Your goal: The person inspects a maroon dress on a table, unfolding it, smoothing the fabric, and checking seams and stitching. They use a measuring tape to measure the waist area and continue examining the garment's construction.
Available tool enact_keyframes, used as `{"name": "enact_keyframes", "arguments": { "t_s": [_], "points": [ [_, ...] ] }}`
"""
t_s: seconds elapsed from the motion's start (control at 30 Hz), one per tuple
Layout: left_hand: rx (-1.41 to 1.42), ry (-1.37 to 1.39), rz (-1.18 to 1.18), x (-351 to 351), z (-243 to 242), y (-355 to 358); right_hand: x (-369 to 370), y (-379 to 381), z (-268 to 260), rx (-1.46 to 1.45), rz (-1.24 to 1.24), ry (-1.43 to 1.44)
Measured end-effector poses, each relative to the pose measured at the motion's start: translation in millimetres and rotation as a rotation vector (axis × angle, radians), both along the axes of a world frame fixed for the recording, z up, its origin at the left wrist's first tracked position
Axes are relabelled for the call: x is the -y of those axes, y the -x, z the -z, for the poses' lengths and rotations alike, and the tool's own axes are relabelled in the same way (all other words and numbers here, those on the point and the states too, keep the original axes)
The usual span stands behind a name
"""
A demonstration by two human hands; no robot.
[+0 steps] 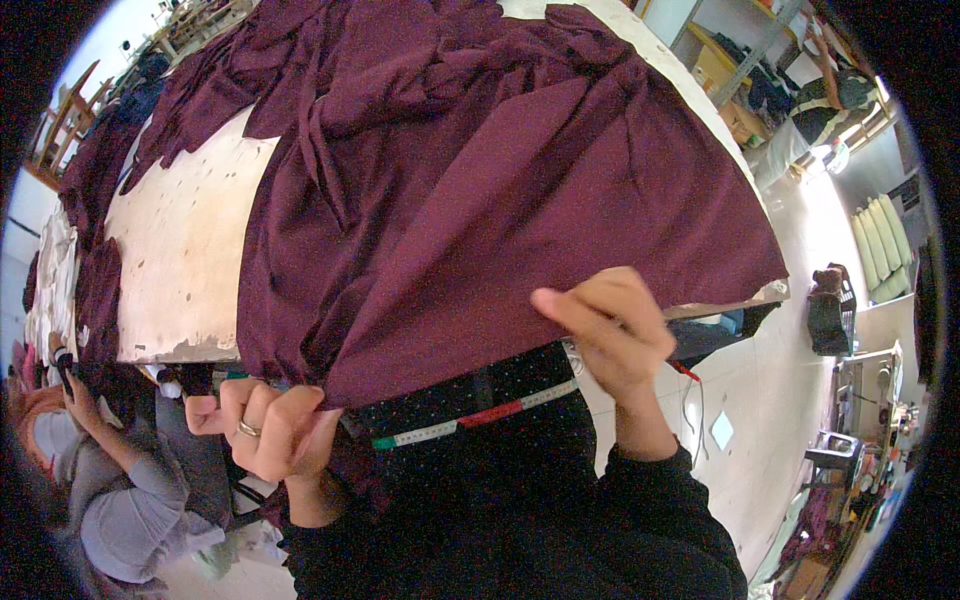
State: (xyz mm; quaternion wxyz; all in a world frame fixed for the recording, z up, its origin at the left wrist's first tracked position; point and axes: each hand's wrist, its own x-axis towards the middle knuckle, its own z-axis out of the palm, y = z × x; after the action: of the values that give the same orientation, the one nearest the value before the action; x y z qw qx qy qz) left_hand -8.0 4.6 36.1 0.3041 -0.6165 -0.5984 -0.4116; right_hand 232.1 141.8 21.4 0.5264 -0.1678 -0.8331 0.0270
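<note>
A large maroon cloth (480, 225) lies in loose folds over the work table, its near edge hanging past the table's front. My left hand (262, 431), with a ring on one finger, pinches a corner of this cloth between thumb and fingertips. Over the same near edge, further right, is my right hand (619, 330), blurred and with its fingers curled. Whether it grips the cloth or only passes above it, I cannot tell. A measuring tape (487, 415) in white, red and green sections crosses my dark clothing below the cloth edge.
Bare tabletop (187, 262) shows left of the cloth, its front edge chipped. A co-worker (135, 517) in grey sits close at lower left. Another person (832, 101) stands by shelving at upper right. A black crate (832, 311) and a stool (834, 454) stand on the right.
</note>
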Motion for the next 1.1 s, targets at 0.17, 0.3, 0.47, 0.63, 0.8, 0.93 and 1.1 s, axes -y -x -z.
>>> {"name": "enact_keyframes", "arguments": {
  "t_s": [0.17,0.3,0.47,0.63,0.8,0.93,1.1],
  "points": [
    [0.365,0.43,0.305,-14.9,-12.0,7.0,0.7,-28.7,-22.0,0.107,-0.149,0.707],
    [0.597,0.615,0.253,-19.2,1.0,15.9,-3.8,-31.5,-15.7,0.095,-0.191,0.815],
    [0.035,0.543,0.039,-41.1,-4.6,-34.8,4.8,22.4,-7.2,0.313,-0.167,0.346],
    [0.008,0.252,0.126,-40.6,-10.7,-33.8,13.3,40.5,-0.9,0.127,-0.191,0.01],
    [0.043,0.027,0.027,-28.8,-4.8,-20.1,-3.7,21.3,5.6,0.033,-0.038,-0.107],
    [0.105,0.002,0.03,-27.3,-5.2,-4.0,-5.8,-10.7,0.2,0.043,0.128,0.013],
    [0.624,0.295,0.247,-31.6,-13.8,13.3,-9.5,-38.8,-8.6,0.074,-0.165,0.612]
  ]
}}
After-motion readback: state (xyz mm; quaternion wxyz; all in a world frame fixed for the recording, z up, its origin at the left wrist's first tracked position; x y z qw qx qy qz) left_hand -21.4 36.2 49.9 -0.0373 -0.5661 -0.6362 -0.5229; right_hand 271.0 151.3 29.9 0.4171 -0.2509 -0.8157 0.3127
